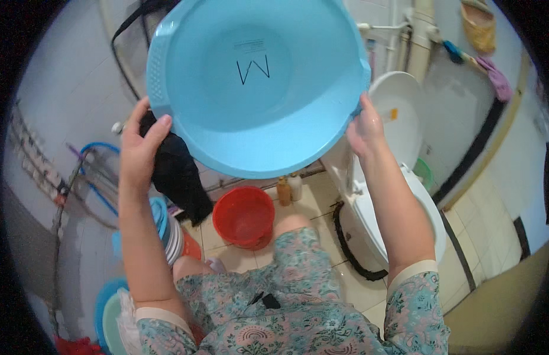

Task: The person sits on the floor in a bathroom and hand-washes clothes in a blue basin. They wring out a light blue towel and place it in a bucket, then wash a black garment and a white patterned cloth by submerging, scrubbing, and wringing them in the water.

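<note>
Holding light-blue basin (256,89) raised at chest height, tilted, inside facing up | left hand (139,148) clenching rim together with black cloth (177,174), cloth dangling below | right hand (364,127) gripping opposite rim | hanging above red bucket (243,216), two bottles (289,189), white toilet (398,171) just beside, tiled floor (345,278) below

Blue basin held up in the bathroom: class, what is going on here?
A person holds a light blue plastic basin up with both hands, tilted so its inside faces the camera. The left hand grips the left rim together with a dark cloth that hangs down; the right hand grips the right rim. Below, a red bucket stands on the tiled floor beside a white toilet.
</note>
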Action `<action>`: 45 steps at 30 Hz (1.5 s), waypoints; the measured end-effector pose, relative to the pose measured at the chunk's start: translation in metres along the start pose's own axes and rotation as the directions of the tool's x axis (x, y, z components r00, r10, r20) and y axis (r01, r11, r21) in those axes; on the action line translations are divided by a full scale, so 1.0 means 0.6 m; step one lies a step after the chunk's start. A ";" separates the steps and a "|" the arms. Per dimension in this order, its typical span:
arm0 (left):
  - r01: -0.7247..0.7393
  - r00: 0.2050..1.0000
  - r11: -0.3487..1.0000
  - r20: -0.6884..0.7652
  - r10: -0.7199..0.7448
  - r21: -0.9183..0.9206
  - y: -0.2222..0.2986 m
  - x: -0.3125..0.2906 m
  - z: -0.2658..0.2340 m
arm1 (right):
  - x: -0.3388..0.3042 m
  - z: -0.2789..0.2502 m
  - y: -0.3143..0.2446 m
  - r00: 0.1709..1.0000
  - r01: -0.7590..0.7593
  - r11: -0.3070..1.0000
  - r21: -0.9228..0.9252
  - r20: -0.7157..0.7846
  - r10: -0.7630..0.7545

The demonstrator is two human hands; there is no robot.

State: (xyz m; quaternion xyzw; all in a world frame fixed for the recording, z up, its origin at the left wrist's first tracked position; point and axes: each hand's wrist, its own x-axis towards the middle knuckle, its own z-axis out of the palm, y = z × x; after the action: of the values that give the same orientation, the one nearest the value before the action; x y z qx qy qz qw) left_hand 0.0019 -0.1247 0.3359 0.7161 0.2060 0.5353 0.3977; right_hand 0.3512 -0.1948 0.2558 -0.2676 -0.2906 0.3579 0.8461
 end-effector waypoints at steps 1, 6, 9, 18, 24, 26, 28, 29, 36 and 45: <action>0.049 0.995 0.999 -0.092 -0.048 0.015 -0.022 -0.011 -0.038 | 0.009 0.034 0.030 0.999 -0.040 0.999 -0.030 0.021 0.041; 0.298 0.941 0.922 -0.237 -0.240 0.247 -0.280 -0.095 -0.154 | 0.041 0.047 0.228 0.946 -0.316 0.934 -0.166 0.014 0.323; 0.591 0.797 0.779 -0.299 -0.524 0.210 -0.413 -0.186 -0.195 | 0.021 0.011 0.373 0.874 -0.485 0.854 -0.192 -0.069 0.481; 0.822 0.557 0.538 -0.455 -0.695 0.185 -0.567 -0.283 -0.201 | -0.052 -0.113 0.585 0.639 -0.757 0.644 -0.108 -0.326 0.697; 0.696 0.553 0.706 -0.528 -0.644 -0.132 -0.568 -0.263 -0.185 | -0.030 -0.203 0.665 0.714 -0.695 0.543 -0.472 -0.361 0.600; 0.525 0.443 0.532 -0.320 -0.837 -0.664 -0.557 -0.243 -0.165 | -0.005 -0.204 0.680 0.848 -0.508 0.317 -0.801 -0.401 0.346; 0.450 0.393 0.423 -0.251 -0.884 -0.787 -0.583 -0.241 -0.141 | 0.033 -0.157 0.684 0.984 -0.159 -0.301 -0.940 -0.125 -0.128; 0.409 0.371 0.360 -0.208 -0.905 -0.839 -0.595 -0.245 -0.128 | 0.081 -0.128 0.668 0.998 -0.024 -0.092 -0.995 -0.029 0.048; 0.461 0.385 0.434 -0.266 -0.884 -0.774 -0.565 -0.228 -0.105 | 0.304 0.360 0.389 0.936 0.038 0.922 -0.385 0.337 0.101; 0.367 0.439 0.366 -0.188 -0.879 -0.855 -0.576 -0.196 -0.158 | 0.384 0.629 0.184 0.901 0.126 0.990 -0.067 0.425 -0.086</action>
State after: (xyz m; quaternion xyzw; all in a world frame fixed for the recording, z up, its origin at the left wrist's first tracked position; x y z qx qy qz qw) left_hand -0.0816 0.0305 0.0025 0.1256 0.3778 0.5588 0.7275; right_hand 0.1762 0.1394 0.5120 -0.2069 -0.4964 0.3468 0.7685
